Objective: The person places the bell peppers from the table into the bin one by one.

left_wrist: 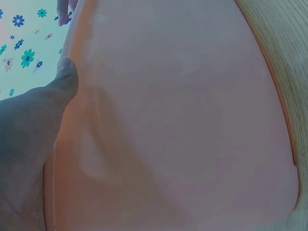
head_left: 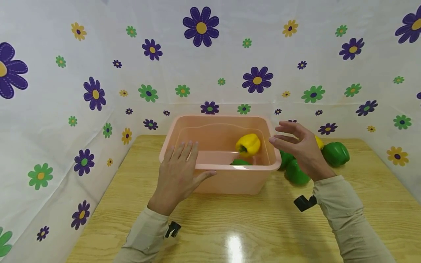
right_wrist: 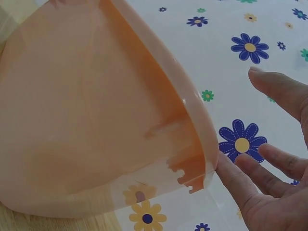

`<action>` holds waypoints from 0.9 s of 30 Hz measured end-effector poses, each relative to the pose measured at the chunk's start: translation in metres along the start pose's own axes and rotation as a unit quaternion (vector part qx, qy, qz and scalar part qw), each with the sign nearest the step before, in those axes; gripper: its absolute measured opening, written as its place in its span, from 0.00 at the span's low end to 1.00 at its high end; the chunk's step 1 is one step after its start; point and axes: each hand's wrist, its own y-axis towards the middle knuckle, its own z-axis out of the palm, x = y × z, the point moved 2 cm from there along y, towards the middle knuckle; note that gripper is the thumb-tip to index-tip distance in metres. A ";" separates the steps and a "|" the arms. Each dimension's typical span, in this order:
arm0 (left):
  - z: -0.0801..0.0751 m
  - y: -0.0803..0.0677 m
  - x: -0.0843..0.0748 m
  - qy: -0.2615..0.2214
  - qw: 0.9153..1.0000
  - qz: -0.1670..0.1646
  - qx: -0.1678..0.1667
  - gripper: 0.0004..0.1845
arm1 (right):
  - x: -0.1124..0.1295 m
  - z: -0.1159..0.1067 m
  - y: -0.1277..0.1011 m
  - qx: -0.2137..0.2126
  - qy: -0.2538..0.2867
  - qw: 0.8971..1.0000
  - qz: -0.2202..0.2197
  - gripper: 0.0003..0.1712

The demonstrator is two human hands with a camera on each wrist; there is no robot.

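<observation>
A pink plastic bin [head_left: 230, 180] stands on the table, with a yellow bell pepper [head_left: 251, 144] and part of a green bell pepper [head_left: 241, 162] inside. My left hand [head_left: 179, 171] rests on the bin's front left rim, fingers straight and thumb spread along the front edge. At the right side, my right hand [head_left: 300, 148] is raised with fingers parted and slightly bent, holding nothing. In the right wrist view a fingertip of the right hand [right_wrist: 269, 192] is at the bin's rim [right_wrist: 195, 103]; whether it touches I cannot tell.
Right of the bin lie several peppers: a green one [head_left: 297, 174] near the bin, another green one [head_left: 336, 153] farther right, and a yellow one [head_left: 319, 142] partly behind my right hand. A flowered white sheet [head_left: 223, 62] hangs behind the wooden table [head_left: 204, 226].
</observation>
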 end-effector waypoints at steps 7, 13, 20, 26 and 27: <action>0.001 0.000 0.000 -0.002 1.000 -0.001 0.002 0.52 | 0.001 0.000 -0.001 0.005 0.005 1.000 0.004 0.39; 0.001 0.001 0.000 -0.002 1.000 -0.006 0.006 0.53 | -0.001 -0.001 0.000 0.005 0.007 1.000 0.000 0.38; 0.002 0.001 -0.001 -0.001 1.000 0.003 -0.005 0.53 | 0.002 -0.007 0.000 0.008 0.090 0.996 -0.021 0.35; 0.002 0.001 0.000 0.001 1.000 0.005 -0.011 0.53 | 0.006 -0.018 -0.001 -0.029 0.101 0.994 -0.043 0.29; 0.002 0.001 0.000 0.002 1.000 0.005 -0.010 0.53 | 0.006 -0.019 -0.002 -0.036 0.103 0.993 -0.045 0.27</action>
